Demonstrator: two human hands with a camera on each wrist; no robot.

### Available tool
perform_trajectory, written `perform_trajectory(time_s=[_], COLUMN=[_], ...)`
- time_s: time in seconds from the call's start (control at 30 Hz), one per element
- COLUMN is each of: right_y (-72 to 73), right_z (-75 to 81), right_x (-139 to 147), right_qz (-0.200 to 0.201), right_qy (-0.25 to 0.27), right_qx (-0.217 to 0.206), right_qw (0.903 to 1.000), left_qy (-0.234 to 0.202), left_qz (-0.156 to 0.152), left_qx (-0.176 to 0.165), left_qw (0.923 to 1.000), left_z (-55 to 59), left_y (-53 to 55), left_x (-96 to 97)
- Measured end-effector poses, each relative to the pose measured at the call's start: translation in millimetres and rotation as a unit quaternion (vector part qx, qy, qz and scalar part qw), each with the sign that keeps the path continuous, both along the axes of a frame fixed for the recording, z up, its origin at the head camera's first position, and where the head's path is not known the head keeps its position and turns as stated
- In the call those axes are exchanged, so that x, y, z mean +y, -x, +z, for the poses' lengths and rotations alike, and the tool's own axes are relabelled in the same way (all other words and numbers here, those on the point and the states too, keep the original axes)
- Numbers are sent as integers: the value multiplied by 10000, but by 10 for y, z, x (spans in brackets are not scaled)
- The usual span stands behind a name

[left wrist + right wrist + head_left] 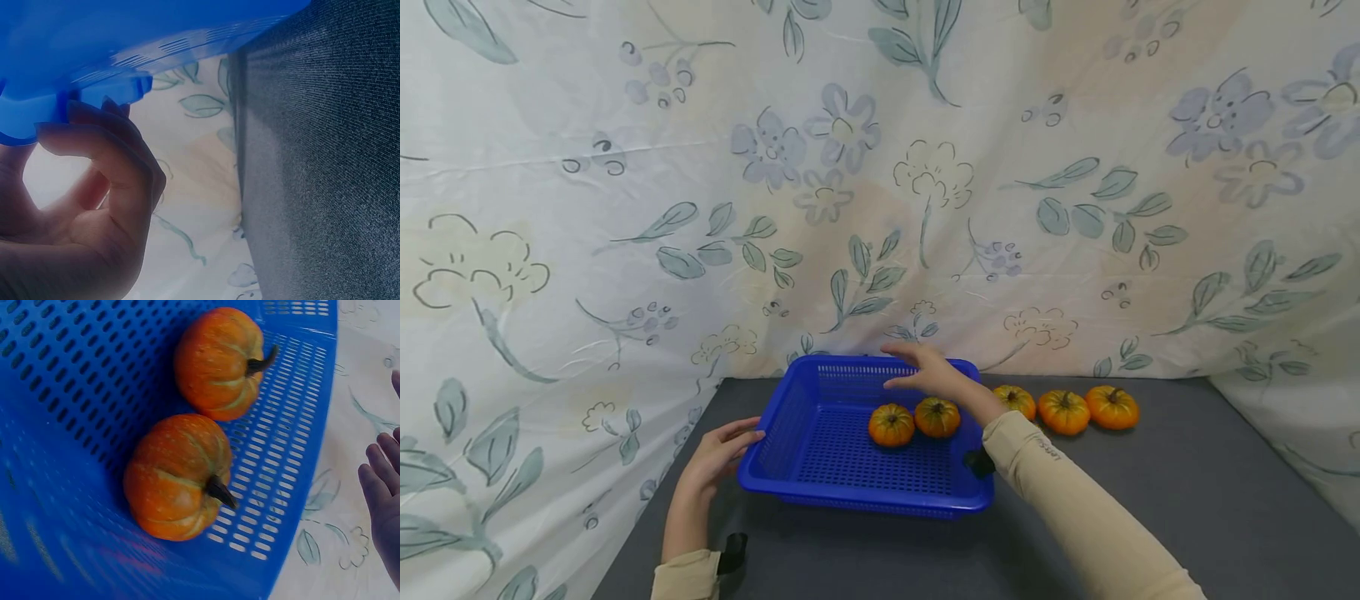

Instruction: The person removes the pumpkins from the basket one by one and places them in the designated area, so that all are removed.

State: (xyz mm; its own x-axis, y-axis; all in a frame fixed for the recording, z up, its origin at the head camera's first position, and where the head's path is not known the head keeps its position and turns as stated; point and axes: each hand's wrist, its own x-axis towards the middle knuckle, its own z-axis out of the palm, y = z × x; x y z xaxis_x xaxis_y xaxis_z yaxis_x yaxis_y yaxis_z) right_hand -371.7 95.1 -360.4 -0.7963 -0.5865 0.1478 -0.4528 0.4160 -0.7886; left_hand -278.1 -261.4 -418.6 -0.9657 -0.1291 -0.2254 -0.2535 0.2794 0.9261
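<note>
A blue plastic basket (865, 495) with slotted walls and floor stands on the dark table. My left hand (711, 458) holds its left rim, fingers bent at the edge in the left wrist view. Inside the basket, toward its right side, lie two small orange pumpkins, one (891, 426) left of the other (937, 417); their dark stems show in the right wrist view. Over the basket's far right part, my right hand (931, 372) reaches with extended fingers and nothing in its grasp. The right forearm crosses above the basket's right rim.
Three more orange pumpkins sit in a row on the table right of the basket: one (1017, 402) partly behind the right arm, a middle one (1063, 412) and a far right one (1112, 407). A floral cloth (880, 208) hangs behind the table (1187, 483).
</note>
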Motion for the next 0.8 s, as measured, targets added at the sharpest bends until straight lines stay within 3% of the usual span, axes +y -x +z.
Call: perform_trajectory(time_s=[0.2,0.57,0.8], right_y=[20,-61,-90], right_z=[-105,-313,-411], right_x=[-91,-182,-191], right_qz=[-129,128,-24], right_qy=[-539,-1287,-1471], right_qx=[-314,-1021,-962], right_qw=[9980,9863,9844], left_qy=[-14,-41,-69], left_qz=[-28,-39,-26], left_qx=[35,34,35], left_qw=[10000,10000,10000], left_z=[4,-5,5], left_y=[-8,-17,-8], left_x=[-4,-11,-5])
